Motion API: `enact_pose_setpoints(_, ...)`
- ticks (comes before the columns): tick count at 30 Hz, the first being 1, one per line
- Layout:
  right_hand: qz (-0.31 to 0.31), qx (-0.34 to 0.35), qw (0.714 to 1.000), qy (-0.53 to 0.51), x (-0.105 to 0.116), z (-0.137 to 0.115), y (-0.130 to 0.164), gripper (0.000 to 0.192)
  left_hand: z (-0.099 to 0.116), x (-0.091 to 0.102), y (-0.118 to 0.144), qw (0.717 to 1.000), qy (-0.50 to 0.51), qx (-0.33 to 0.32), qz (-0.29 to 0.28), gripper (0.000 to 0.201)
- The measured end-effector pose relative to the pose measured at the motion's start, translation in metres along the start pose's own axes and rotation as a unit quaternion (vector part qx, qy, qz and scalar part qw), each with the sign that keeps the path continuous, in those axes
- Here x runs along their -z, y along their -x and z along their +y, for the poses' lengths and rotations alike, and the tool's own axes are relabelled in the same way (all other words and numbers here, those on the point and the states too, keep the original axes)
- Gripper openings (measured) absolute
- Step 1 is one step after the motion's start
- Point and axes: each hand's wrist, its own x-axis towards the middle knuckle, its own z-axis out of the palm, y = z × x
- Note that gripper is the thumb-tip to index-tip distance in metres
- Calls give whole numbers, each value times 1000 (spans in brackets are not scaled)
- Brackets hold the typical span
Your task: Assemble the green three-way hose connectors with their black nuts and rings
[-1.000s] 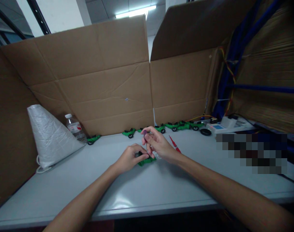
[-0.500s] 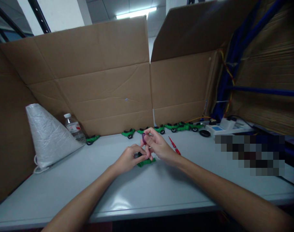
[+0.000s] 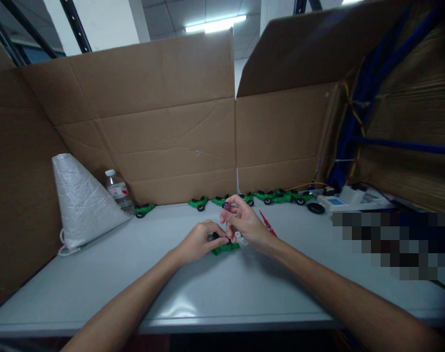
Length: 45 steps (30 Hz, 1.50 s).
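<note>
My left hand (image 3: 202, 241) is closed on a green toy car part (image 3: 225, 248) with some black on it, low over the table in front of me. My right hand (image 3: 246, 225) is closed, its fingers pinching a small purple piece (image 3: 227, 207) above the green part. The lower end of the purple piece is hidden by the fingers, so I cannot tell its kind. Small white pieces (image 3: 240, 239) show under my right palm. A red pen-like tool (image 3: 267, 224) lies just beyond my right hand.
Several green toy cars (image 3: 198, 203) line the back by the cardboard wall (image 3: 171, 132). At left stand a silvery bag (image 3: 85, 210) and a plastic bottle (image 3: 118, 191). A black ring (image 3: 315, 209) and a white power strip (image 3: 354, 200) lie at right on the white table (image 3: 193, 298).
The view has swung slightly left, shifting the scene rightward. My right fingers have shifted a little around the purple piece, and the white pieces show more clearly. Both hands keep their hold.
</note>
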Motion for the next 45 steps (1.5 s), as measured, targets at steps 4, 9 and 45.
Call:
enact_pose_setpoints(4, -5, -9, 1000, -4, -1, -1, 2, 45, -1, 0, 1, 1000, -21, 4, -1, 31)
enact_pose_setpoints(9, 9, 19, 999, 30, 1, 3, -1, 44, -2, 0, 1, 1000, -20, 2, 2, 32)
enact_pose_setpoints(45, 11, 67, 995, 70, -6, 18, 2, 36, 2, 0, 0, 1000, -16, 0, -11, 41)
